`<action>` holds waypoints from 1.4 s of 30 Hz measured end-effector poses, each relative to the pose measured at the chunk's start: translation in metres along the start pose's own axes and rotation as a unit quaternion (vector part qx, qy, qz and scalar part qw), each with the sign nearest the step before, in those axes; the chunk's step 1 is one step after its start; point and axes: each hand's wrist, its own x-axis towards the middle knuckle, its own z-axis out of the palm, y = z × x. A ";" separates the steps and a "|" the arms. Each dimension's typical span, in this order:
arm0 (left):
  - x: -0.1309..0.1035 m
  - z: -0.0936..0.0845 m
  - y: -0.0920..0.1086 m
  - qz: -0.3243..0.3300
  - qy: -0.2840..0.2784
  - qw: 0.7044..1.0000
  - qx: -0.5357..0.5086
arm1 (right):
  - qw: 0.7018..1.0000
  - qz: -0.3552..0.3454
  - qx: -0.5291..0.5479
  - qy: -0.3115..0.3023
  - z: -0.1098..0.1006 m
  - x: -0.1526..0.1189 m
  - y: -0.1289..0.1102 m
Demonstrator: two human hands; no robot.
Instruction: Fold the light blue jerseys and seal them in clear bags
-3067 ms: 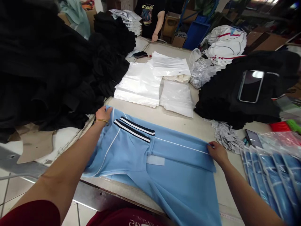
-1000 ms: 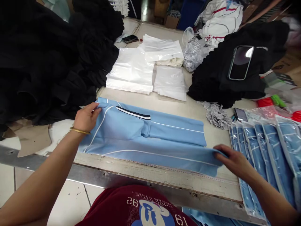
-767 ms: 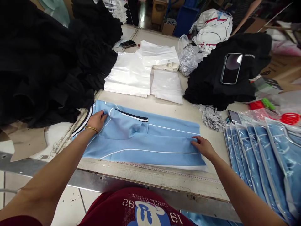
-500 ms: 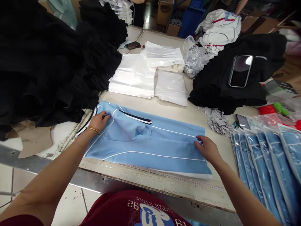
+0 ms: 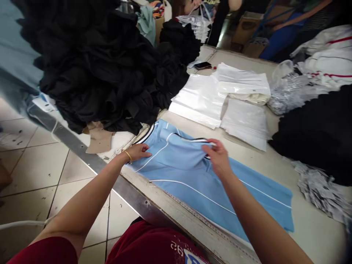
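Blue garment (image 5: 176, 163), right fingers (image 5: 216, 143) apparently pinching trim (image 5: 192, 139)

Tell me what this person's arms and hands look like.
The left hand is ungloved, with a thin gold-coloured bangle at the wrist and a dark red sleeve up the arm. The right hand is ungloved too, its wrist bare; no right sleeve shows.
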 end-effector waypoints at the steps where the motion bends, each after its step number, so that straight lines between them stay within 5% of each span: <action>1: -0.001 -0.001 -0.002 0.008 -0.003 1.000 -0.009 | 0.998 -0.037 0.030 0.041 -0.010 0.004 -0.003; 4: -0.003 -0.003 -0.006 0.020 0.000 1.000 -0.015 | 0.991 -0.015 0.041 0.123 -0.035 0.015 0.002; 8: -0.008 -0.010 -0.010 0.021 0.023 1.000 0.000 | 0.981 0.191 0.001 0.047 -0.043 0.018 0.033; 14: -0.025 -0.011 -0.030 -0.117 0.267 0.956 -0.040 | 0.971 0.229 0.054 0.042 -0.042 0.013 0.053; 16: -0.034 -0.006 -0.039 -0.148 0.302 0.940 -0.053 | 0.970 0.234 0.054 0.048 -0.045 0.017 0.052; 21: -0.053 0.026 -0.058 -0.022 0.291 0.956 -0.043 | 0.959 0.268 0.064 0.070 -0.050 0.028 0.053; 25: -0.045 0.042 -0.060 -0.041 0.345 0.937 0.013 | 0.956 0.266 0.077 0.101 -0.047 0.032 0.056; 31: -0.031 0.040 -0.047 -0.131 0.329 0.932 0.072 | 0.968 0.202 0.117 0.090 -0.040 0.024 0.045; 37: -0.025 0.039 -0.051 -0.048 0.400 0.912 0.080 | 0.966 0.168 0.169 0.100 -0.045 0.016 0.041; 42: -0.020 0.029 -0.040 -0.115 0.363 0.916 0.129 | 0.964 0.205 0.142 0.090 -0.047 0.014 0.051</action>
